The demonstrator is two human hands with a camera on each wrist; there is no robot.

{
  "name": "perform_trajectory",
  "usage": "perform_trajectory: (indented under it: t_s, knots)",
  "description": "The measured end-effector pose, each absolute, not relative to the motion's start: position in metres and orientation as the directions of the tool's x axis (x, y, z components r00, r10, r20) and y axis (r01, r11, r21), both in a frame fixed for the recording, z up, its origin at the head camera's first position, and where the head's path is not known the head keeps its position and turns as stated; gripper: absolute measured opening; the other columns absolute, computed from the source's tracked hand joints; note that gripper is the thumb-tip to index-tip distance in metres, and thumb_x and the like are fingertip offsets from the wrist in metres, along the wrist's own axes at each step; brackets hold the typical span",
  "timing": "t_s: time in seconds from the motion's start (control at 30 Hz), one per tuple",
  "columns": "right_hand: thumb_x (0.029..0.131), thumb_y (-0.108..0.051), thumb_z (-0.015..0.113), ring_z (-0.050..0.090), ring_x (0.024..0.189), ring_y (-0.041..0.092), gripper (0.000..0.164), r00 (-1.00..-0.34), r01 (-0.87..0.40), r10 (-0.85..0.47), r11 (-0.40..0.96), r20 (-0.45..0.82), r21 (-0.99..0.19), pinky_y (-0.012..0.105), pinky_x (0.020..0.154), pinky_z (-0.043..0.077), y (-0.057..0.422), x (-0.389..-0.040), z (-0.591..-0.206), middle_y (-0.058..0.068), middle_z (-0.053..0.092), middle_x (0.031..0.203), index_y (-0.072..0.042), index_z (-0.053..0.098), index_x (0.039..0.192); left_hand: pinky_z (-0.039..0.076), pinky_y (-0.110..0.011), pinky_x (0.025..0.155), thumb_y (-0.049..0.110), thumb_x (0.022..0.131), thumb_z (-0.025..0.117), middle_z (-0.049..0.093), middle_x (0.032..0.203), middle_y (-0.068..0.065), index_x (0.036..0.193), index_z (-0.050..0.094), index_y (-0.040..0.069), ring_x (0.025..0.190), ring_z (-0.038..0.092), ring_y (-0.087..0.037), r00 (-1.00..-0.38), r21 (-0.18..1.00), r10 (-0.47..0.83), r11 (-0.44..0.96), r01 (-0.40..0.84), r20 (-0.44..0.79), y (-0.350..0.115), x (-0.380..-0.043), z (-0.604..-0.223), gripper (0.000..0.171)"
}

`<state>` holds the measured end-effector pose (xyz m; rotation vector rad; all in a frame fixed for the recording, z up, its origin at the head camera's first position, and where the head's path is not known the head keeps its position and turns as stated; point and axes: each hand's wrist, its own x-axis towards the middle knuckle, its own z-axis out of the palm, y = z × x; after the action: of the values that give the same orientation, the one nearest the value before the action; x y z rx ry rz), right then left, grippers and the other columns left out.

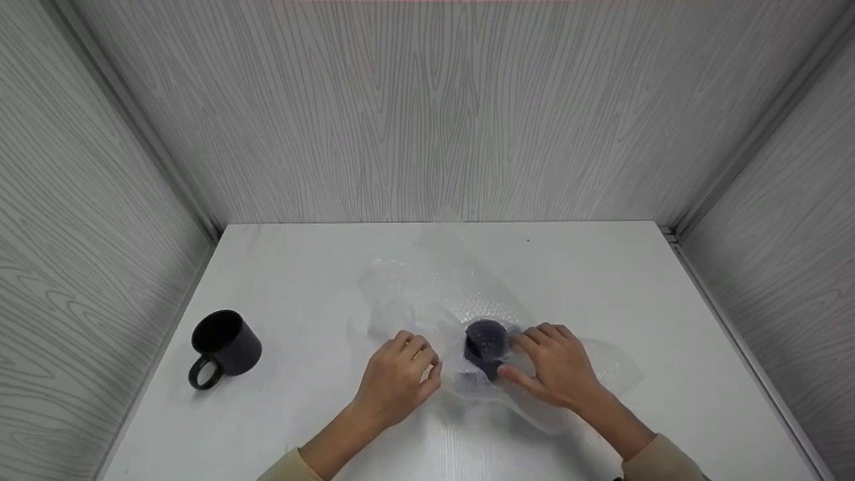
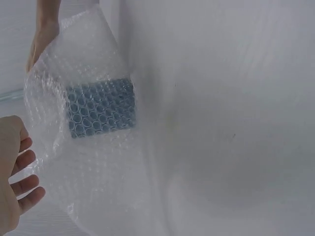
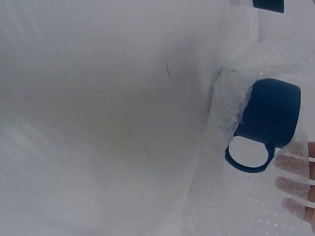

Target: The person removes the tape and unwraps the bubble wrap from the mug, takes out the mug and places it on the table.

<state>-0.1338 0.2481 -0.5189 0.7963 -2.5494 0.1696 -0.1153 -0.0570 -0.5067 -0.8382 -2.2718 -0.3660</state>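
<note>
A dark mug (image 1: 485,339) sits partly covered by a sheet of clear bubble wrap (image 1: 461,287) at the middle front of the table. In the right wrist view, the mug's bare side and handle (image 3: 249,171) show beyond the wrap's edge. The left wrist view shows its other side under bubbles. My right hand (image 1: 551,364) grips the bubble wrap at the mug's right side, its fingers seen through the film in the right wrist view. Left of the mug, my left hand (image 1: 399,377) hovers with loosely bent fingers, holding nothing.
A second, black mug (image 1: 230,344) stands unwrapped at the table's left, its handle toward the front left. Grey wood-grain panels (image 1: 427,113) enclose the white table (image 1: 300,267) at the back and both sides. Part of the wrap spreads rightward under my right hand.
</note>
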Motion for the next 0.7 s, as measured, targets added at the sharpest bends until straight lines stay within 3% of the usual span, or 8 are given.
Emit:
perform_trajectory:
  t_s: [0.23,0.5,0.7]
  knots:
    - [0.091,-0.07,0.067,0.072,0.093,0.023,0.059,-0.695,-0.568,-0.521,0.82,0.495,0.065,0.044,0.089,0.06,0.247,-0.136,-0.521,0.003,0.078,0.097,-0.014,0.078,0.104,0.054,-0.022,0.066,0.016,0.075,0.089,0.066,0.083,0.007,0.078,0.071,0.019,0.083,0.063,-0.01,-0.584,0.074,0.448,0.748,0.659,0.677,-0.066,-0.104,-0.511,0.018]
    - [0.086,-0.056,0.081,0.072,0.091,0.022,0.044,-0.699,-0.554,-0.51,0.829,0.501,0.071,0.042,0.089,0.06,0.245,-0.136,-0.521,0.001,0.078,0.096,-0.016,0.078,0.106,0.055,-0.022,0.068,0.015,0.072,0.091,0.066,0.083,0.007,0.076,0.07,0.02,0.084,0.063,-0.009,-0.593,0.098,0.436,0.745,0.659,0.677,-0.073,-0.096,-0.512,0.022]
    - [0.086,-0.049,0.084,0.072,0.091,0.022,0.038,-0.697,-0.557,-0.516,0.827,0.497,0.077,0.041,0.088,0.06,0.244,-0.136,-0.521,0.001,0.079,0.096,-0.016,0.078,0.103,0.055,-0.021,0.067,0.016,0.073,0.09,0.066,0.083,0.008,0.077,0.07,0.02,0.084,0.063,-0.01,-0.609,0.11,0.434,0.749,0.654,0.664,-0.076,-0.091,-0.51,0.02]
